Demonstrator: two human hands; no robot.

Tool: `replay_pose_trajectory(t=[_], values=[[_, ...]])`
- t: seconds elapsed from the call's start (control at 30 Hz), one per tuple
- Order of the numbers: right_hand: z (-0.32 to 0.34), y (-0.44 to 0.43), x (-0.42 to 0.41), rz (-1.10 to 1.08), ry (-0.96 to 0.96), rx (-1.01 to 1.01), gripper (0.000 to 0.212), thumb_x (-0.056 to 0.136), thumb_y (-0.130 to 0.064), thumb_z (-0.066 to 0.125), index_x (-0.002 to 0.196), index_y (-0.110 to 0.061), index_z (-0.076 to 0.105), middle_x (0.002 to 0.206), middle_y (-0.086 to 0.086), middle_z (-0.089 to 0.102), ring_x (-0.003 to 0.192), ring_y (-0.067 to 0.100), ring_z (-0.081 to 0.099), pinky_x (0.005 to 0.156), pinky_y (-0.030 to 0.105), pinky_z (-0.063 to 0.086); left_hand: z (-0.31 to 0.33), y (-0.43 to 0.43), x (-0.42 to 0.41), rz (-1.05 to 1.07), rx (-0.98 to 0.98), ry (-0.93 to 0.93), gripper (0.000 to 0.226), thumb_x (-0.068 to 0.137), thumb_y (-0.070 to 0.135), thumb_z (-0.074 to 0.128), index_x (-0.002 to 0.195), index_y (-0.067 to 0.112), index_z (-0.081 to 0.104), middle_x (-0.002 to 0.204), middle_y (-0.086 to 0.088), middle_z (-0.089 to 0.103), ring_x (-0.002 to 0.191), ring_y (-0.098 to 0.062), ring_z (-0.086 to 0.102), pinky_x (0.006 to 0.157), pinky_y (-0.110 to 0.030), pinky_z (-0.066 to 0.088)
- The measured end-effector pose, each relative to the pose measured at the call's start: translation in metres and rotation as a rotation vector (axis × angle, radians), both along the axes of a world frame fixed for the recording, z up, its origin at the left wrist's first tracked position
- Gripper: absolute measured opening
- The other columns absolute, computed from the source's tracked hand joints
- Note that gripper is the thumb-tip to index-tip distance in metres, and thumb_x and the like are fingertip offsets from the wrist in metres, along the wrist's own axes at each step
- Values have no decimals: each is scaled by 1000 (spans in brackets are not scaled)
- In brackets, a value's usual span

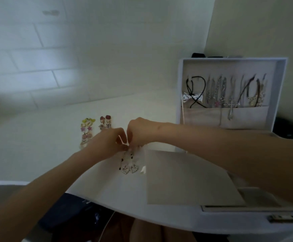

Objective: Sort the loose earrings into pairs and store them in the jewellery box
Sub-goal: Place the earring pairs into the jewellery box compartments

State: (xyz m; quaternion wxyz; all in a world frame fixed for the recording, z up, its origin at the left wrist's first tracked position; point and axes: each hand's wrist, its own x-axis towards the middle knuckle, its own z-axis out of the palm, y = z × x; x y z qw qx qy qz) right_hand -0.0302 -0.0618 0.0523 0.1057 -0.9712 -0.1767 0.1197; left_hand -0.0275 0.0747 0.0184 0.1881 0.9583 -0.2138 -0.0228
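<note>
From the head camera: both hands are in, meeting over the white worktop point(55, 151). The left hand point(107, 142) comes from the lower left with its fingers curled in. The right hand point(140, 131) reaches across from the right, fingers bunched and pointing down. Their fingertips come together at one spot, pinching the top ends of the heart earrings point(129, 169). The blur hides exactly which fingers do the gripping. The two beaded strands trail toward the camera, and the two pearly hearts lie side by side on the worktop, touching. A small white scrap point(143, 170) sits just right of them.

Further back and left, two columns of colourful earrings point(87, 131) are laid out in neat lines, well clear of the hands.

The jewellery box point(282, 95) stands at the right, its lid upright, with necklaces point(229, 91) hanging inside. Under the right forearm lies a flat grey panel point(185, 177). A small metal clasp point(281, 218) shows on the box's front edge.
</note>
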Motion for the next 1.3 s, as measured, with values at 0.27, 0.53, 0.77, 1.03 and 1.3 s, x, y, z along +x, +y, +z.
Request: replay_pose_trajectory(t=[0.27, 0.53, 0.77, 1.03, 1.3], values=[[-10, 5, 7, -33, -9, 1, 32, 71, -13, 80, 96, 2, 68, 91, 15, 72, 83, 24, 70, 78, 33, 57, -5, 3, 2, 6, -31, -24, 15, 81, 22, 68, 84, 21, 54, 86, 5, 57, 81, -14, 54, 69, -24, 42], [15, -6, -10, -93, -106, 231, 10, 81, -7, 69, 87, 0, 67, 85, 14, 71, 74, 20, 70, 63, 21, 55, 21, 10, -5, 51, -178, -103, 17, 79, 25, 71, 76, 20, 55, 80, 4, 66, 79, -10, 61, 70, -24, 47], [52, -50, -55, -136, -194, 445, 11, 81, -9, 68, 90, -15, 68, 73, -3, 66, 59, 4, 64, 59, 17, 56, 70, -7, -35, 8, -298, -193, 16, 76, 28, 73, 80, 21, 59, 73, 12, 64, 67, 0, 61, 57, -12, 48], [64, -131, -115, -213, -170, 522, 8, 76, -16, 75, 81, -17, 69, 76, -5, 70, 66, 3, 66, 63, 11, 53, 102, -61, -72, -187, -383, -156, 15, 74, 30, 73, 80, 24, 61, 76, 9, 69, 68, 1, 62, 67, -18, 51], [54, -190, -154, -307, -217, 617, 10, 75, -5, 74, 82, -9, 69, 67, -5, 71, 58, 6, 67, 57, 14, 51, 104, -127, -96, -409, -425, -35, 15, 72, 28, 71, 84, 26, 62, 81, 7, 68, 74, -1, 65, 76, -26, 55]])
